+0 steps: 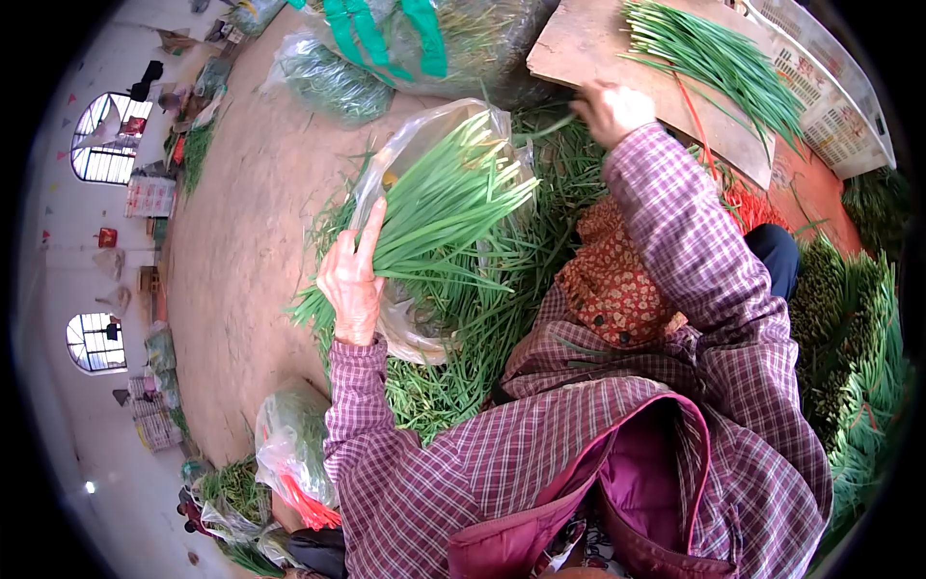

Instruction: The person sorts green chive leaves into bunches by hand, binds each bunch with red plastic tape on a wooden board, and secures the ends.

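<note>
A bunch of green chives [453, 193], pale at the cut ends, is held by my left hand [352, 280], its fingers wrapped round the leafy part. Beneath the bunch is an open clear plastic bag [391, 159] with green leaves around it. My right hand [614, 111] is closed near the corner of a wooden board, and a loose chive leaf [552, 127] sticks out from its fingertips. On that board [584, 43] lies another bundle of chives [719, 63], with a red strip [696, 121] beside it.
Loose green leaves [434, 396] cover the floor before me. Stacked chive bundles [849, 357] stand at my right, near red ties [752, 205]. A white plastic crate [834, 92] is beyond the board. Filled plastic bags [338, 77] sit ahead, and another bag [294, 434] at my left.
</note>
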Motion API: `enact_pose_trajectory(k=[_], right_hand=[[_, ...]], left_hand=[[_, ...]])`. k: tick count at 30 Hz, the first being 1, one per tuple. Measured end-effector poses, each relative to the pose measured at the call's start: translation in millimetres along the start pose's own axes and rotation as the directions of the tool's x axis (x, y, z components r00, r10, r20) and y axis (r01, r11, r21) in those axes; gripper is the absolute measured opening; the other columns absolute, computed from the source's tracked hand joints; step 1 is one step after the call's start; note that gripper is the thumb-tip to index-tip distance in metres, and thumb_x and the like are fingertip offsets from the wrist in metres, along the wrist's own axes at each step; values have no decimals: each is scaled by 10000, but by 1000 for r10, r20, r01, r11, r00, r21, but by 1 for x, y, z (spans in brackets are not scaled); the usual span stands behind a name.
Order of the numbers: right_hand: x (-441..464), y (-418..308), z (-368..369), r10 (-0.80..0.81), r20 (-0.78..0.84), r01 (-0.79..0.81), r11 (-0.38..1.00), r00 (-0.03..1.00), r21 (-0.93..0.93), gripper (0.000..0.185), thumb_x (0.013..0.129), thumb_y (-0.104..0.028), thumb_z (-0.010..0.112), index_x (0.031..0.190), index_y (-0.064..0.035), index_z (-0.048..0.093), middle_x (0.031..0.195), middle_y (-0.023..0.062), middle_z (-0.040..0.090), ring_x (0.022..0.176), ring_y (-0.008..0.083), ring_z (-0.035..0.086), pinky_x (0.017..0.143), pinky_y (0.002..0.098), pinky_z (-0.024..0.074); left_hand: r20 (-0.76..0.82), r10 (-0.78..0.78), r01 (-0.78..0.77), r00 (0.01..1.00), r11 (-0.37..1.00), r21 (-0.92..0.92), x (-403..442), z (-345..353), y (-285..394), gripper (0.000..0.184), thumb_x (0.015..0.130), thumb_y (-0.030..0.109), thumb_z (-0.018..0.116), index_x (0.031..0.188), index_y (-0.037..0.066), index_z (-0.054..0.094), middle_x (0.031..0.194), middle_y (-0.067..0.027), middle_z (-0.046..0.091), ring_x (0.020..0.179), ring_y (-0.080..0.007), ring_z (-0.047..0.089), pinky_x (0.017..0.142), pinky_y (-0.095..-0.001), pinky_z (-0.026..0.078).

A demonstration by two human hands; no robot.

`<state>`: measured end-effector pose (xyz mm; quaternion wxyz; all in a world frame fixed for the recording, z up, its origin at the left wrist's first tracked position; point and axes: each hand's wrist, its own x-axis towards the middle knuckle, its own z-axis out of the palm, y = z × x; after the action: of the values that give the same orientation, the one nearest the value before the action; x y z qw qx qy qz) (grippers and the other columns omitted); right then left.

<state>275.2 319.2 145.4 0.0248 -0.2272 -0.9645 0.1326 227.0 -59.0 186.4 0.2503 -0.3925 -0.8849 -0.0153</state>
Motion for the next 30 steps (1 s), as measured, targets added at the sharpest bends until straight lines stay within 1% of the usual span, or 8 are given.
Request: enact_pose_trajectory(k=[3, 8, 10, 16, 20, 24, 27, 30], right_hand=[[-2, 31, 16, -213, -256, 172, 970, 943, -172, 427, 895, -514, 509, 1072, -141, 619, 881, 83, 668, 775, 243, 666, 680, 394, 547], [-32, -38, -8, -256, 58, 231, 933, 965, 275, 770, 756, -805, 410, 999, -134, 699, 895, 133, 693, 847, 270, 675, 774, 408, 536], [-37, -53, -9, -307, 190, 229, 909, 933, 348, 761, 755, -785, 450, 1010, -118, 712, 875, 153, 691, 865, 290, 668, 790, 414, 524], [-36, -63, 11, -353, 78, 221, 728, 932, 649, 518, 833, -580, 533, 966, -114, 716, 816, 148, 686, 818, 298, 663, 769, 411, 513], [-35, -45, 20, -393, -110, 408, 870, 913, 279, 359, 887, -442, 508, 979, -155, 704, 833, 97, 692, 789, 280, 666, 734, 406, 522], [-19, -8, 14, -121, 94, 132, 983, 988, -130, 336, 912, -468, 498, 1039, -222, 687, 932, 53, 682, 866, 220, 663, 702, 385, 531], [-24, 12, 11, -188, -87, 172, 971, 978, -165, 451, 865, -541, 542, 1124, -186, 642, 954, 48, 659, 881, 232, 656, 699, 408, 529], [-29, -19, -16, -242, -67, 249, 957, 968, 146, 469, 851, -551, 552, 1011, -123, 660, 904, 80, 658, 795, 230, 662, 676, 391, 541]], left_hand=[[20, -15, 15, 1000, 1000, 25, -1, -2, -2, 718, 666, 125, 732, 1335, 274, 515, 762, -56, 538, 657, -231, 571, 595, -361, 463], [-2, 18, -18, 1000, 999, 33, 5, -1, 1, 737, 655, 111, 737, 1337, 277, 513, 755, -56, 531, 654, -231, 569, 589, -362, 462], [8, 3, -3, 1000, 1000, -9, 8, -4, 8, 1035, 435, -147, 669, 1350, 304, 493, 766, -48, 493, 665, -237, 552, 591, -368, 481], [-28, 33, -34, 999, 999, -20, 10, 0, 9, 1006, 463, -140, 657, 1353, 299, 491, 761, -50, 483, 660, -238, 546, 594, -367, 481], [-44, 40, -40, 998, 999, -1, 9, 2, 7, 998, 472, -136, 656, 1352, 304, 491, 762, -50, 485, 670, -235, 553, 602, -366, 487], [-1, 31, -31, 1000, 999, 23, 5, -2, 4, 864, 557, -26, 697, 1335, 301, 512, 750, -51, 500, 652, -231, 559, 589, -359, 477], [-21, 32, -31, 999, 999, 44, 3, -1, 0, 753, 631, 86, 743, 1323, 293, 529, 737, -55, 512, 629, -234, 558, 573, -358, 461], [-9, 45, -44, 999, 996, 71, 6, -1, 3, 761, 628, 79, 740, 1325, 295, 526, 733, -55, 508, 621, -235, 551, 571, -359, 459]])
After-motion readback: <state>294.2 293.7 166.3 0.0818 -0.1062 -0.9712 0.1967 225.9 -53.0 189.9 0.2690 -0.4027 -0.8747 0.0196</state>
